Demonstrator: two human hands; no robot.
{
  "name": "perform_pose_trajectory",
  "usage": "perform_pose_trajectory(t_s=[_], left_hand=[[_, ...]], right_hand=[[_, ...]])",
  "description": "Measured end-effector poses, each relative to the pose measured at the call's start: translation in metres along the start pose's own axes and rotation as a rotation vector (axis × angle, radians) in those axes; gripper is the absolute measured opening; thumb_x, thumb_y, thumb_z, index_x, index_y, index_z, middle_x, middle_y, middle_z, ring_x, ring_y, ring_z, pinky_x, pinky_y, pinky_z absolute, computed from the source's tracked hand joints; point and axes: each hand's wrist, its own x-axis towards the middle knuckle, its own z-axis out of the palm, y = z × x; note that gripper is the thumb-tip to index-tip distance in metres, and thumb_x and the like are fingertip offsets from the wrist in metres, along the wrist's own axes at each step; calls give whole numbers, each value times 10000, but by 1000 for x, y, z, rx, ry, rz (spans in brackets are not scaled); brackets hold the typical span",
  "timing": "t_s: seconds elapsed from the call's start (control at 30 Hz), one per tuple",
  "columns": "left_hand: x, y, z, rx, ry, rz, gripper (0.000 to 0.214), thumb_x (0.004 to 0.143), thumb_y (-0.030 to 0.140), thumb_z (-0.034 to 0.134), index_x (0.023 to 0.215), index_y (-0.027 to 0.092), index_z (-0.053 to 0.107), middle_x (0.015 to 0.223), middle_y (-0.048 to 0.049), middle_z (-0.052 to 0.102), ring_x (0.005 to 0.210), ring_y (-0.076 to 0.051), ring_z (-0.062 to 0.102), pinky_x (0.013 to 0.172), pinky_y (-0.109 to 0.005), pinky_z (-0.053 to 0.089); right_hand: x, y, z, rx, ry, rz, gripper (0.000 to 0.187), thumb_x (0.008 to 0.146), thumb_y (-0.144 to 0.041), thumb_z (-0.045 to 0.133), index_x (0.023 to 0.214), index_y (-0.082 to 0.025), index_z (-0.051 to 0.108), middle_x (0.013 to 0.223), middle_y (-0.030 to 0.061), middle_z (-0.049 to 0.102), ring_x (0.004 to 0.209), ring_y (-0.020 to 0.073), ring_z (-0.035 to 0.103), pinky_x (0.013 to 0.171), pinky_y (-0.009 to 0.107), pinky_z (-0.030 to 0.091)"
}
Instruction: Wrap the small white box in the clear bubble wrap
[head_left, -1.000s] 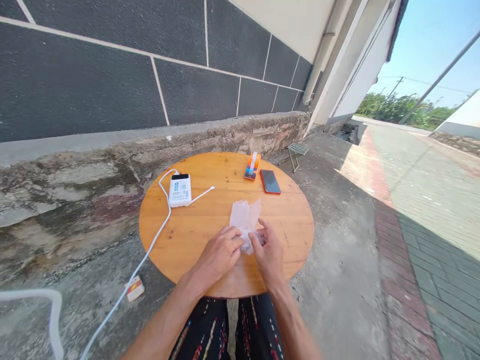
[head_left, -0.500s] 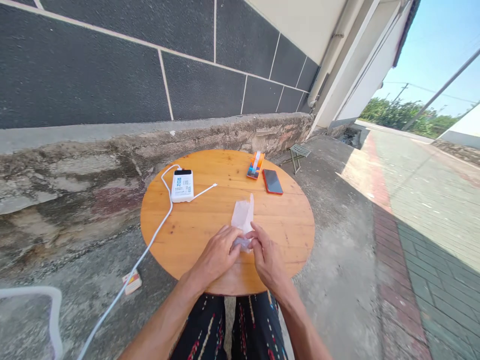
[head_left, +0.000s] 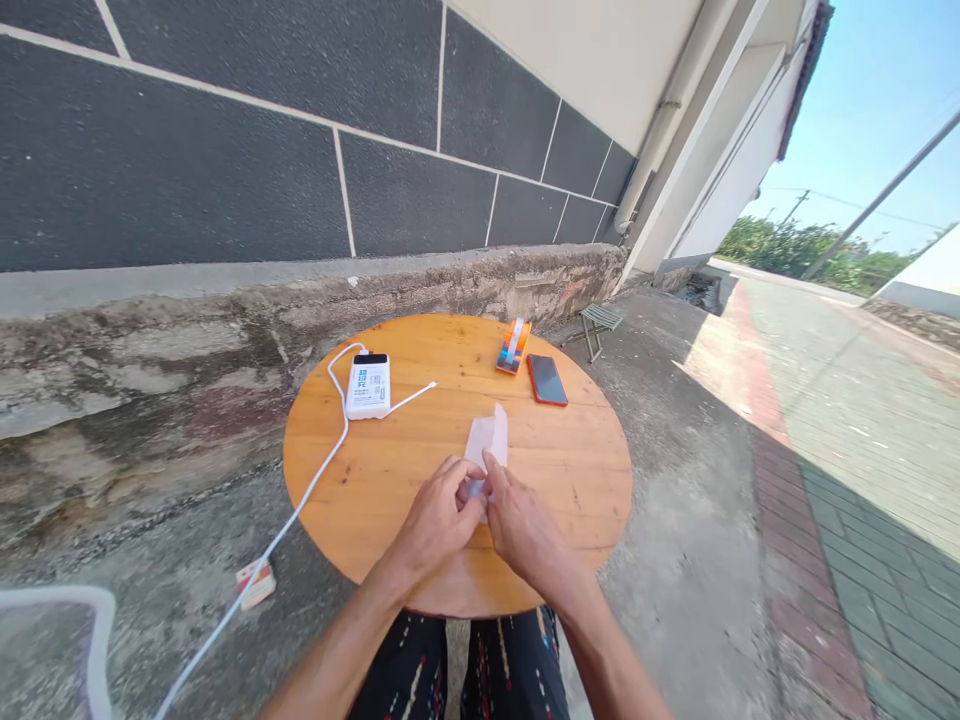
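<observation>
A thin, pale, tissue-like sheet [head_left: 486,434] lies near the front middle of the round wooden table, its far end sticking out past my fingers. My left hand [head_left: 442,510] is closed at the sheet's near end, with thumb and fingers curled together. Pressing in from the other side, my right hand [head_left: 517,515] pinches the same part, its fingertips touching or nearly touching those of the left. The near portion of the sheet is mostly hidden by my fingers, and a small bluish bit shows between them.
On the round table [head_left: 337,510] stand a white power bank [head_left: 369,388] with a white cable [head_left: 319,470], an orange tape dispenser [head_left: 513,348] and a red-edged phone [head_left: 547,380]. Beyond are a folding stool [head_left: 598,322] and a wall [head_left: 247,190]. A small box [head_left: 256,584] lies on the ground.
My hands have drawn closer together over the near end of the sheet, the right one moving left and covering more of it. The view has tilted slightly upward.
</observation>
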Motion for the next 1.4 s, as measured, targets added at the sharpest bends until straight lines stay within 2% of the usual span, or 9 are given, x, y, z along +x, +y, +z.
perform_pose_trajectory(t_s=[0.13,0.43,0.57,0.67,0.77,0.87,1.03,1.27,1.4], left_hand=[[5,0,12,20,90,-60,92,831,266,532,807,190,576,824,-8,584,724,-153,540,664,-274,417],[2,-4,18,15,102,-62,84,827,193,480,839,192,563,808,-1,557,692,-143,517,646,-266,408],[0,-2,20,61,110,-83,193,756,98,463,891,201,554,839,0,547,690,-142,521,642,-265,411],[-1,-3,21,106,103,-52,210,759,80,441,884,208,550,882,-11,554,768,-157,554,680,-274,429],[-1,-4,20,154,84,-11,160,781,88,435,814,207,537,889,-17,556,840,-172,573,713,-284,444],[-1,-5,20,187,68,9,136,806,107,442,794,208,532,901,-25,558,877,-182,575,737,-294,457],[-2,-5,23,245,67,52,142,848,119,427,817,214,529,941,-30,551,917,-183,565,801,-322,458],[-2,-2,20,281,31,98,169,858,119,428,907,222,552,1066,-44,540,990,-183,564,856,-322,468],[0,-2,17,284,8,114,192,849,101,429,910,220,567,1099,-39,558,1034,-183,557,878,-319,459]], right_hand=[[1,6,6,23,54,-58,659,785,-22,381,1435,-41,269,1214,211,553,1070,270,585,903,394,500],[-5,21,12,214,185,-192,637,805,-88,402,1432,-86,289,1200,174,561,1037,243,586,865,380,512],[-4,42,6,438,311,-131,458,851,-147,441,1308,-167,470,997,58,636,685,133,597,668,269,517],[4,57,2,487,449,-92,279,900,-211,448,1123,-178,612,967,57,643,785,148,608,667,257,501],[16,61,4,477,414,-192,247,917,-256,469,1056,-186,660,1083,82,628,1003,185,589,823,313,503],[25,58,11,428,353,-263,259,938,-264,456,1056,-189,674,1098,89,641,1073,196,571,939,368,462],[30,52,18,379,310,-349,272,960,-235,410,1020,-171,668,1037,84,669,996,186,604,908,351,471],[31,49,19,385,236,-324,280,971,-202,361,981,-176,640,948,59,671,908,167,615,847,306,486],[23,54,23,433,337,-303,281,973,-216,366,1115,-180,605,1101,81,645,1035,174,595,935,340,472]])
